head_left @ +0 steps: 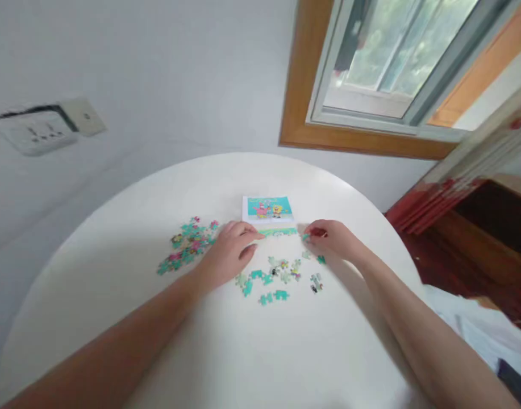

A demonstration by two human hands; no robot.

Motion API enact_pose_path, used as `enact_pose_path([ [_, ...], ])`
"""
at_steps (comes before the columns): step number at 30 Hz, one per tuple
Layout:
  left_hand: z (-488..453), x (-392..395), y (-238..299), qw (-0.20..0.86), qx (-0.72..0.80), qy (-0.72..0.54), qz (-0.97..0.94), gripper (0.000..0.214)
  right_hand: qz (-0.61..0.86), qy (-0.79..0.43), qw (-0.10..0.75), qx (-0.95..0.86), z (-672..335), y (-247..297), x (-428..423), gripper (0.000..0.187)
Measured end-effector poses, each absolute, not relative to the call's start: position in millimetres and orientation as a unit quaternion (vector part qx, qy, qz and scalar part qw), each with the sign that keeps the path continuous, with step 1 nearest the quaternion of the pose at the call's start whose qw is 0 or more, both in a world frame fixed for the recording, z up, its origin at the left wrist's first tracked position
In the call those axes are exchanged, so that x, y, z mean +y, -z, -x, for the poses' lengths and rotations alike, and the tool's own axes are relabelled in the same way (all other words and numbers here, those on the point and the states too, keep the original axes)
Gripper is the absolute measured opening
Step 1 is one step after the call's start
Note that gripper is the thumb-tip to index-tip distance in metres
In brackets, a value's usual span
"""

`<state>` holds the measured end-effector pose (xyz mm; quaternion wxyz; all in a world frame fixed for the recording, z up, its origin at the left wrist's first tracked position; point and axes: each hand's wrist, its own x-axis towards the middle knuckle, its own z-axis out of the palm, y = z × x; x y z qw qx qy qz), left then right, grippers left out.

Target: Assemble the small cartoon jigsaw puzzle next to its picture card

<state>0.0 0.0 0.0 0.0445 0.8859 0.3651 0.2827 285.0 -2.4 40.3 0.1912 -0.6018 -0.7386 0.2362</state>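
Observation:
A joined strip of jigsaw puzzle pieces (281, 232) lies just below a reference picture card (269, 209) with a pink and a yellow cartoon figure. My left hand (229, 250) rests at the strip's left end, its index finger touching there and its thumb held apart. Beyond the right end, my right hand (330, 238) pinches a teal puzzle piece (306, 237) between thumb and fingers. Below the strip, loose teal and pale pieces (281, 270) are spread out, and a small group (316, 283) lies to their right.
Left of my left hand is a heap of mixed puzzle pieces (187, 244). Everything lies on a round white table (115, 318) set against a wall with a socket (41, 130). A wood-framed window (371, 139) is at the upper right.

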Motion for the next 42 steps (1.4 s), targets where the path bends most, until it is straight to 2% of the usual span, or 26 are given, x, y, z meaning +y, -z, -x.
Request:
enact_pose_path([
  [8,-2.7,-3.2,-2.6,0.052,0.377,-0.280,-0.881,0.026,0.611,-0.267,0.275,-0.693,-290.8,-32.1,4.9,0.012],
  [12,-5.6,-3.8,-4.8,0.054,0.383,-0.271,-0.881,0.025,0.602,-0.278,0.336,-0.669,-296.2,-29.3,10.2,0.022],
  [15,-6.9,-3.6,-5.3,0.056,0.384,-0.270,-0.881,0.025,0.599,-0.293,0.355,-0.655,-294.8,-26.5,13.5,0.023],
  [27,-7.3,-3.6,-5.5,0.058,0.382,-0.277,-0.880,0.025,0.639,-0.180,0.303,-0.683,-283.7,-17.5,20.5,0.020],
  [37,-7.3,-4.7,-5.5,0.058,0.378,-0.281,-0.880,0.026,0.644,-0.170,0.285,-0.690,-282.9,-21.4,19.2,0.023],
  [42,-7.3,-4.4,-5.2,0.061,0.382,-0.275,-0.881,0.029,0.629,-0.181,0.213,-0.725,-296.4,-31.7,11.5,0.021],
])
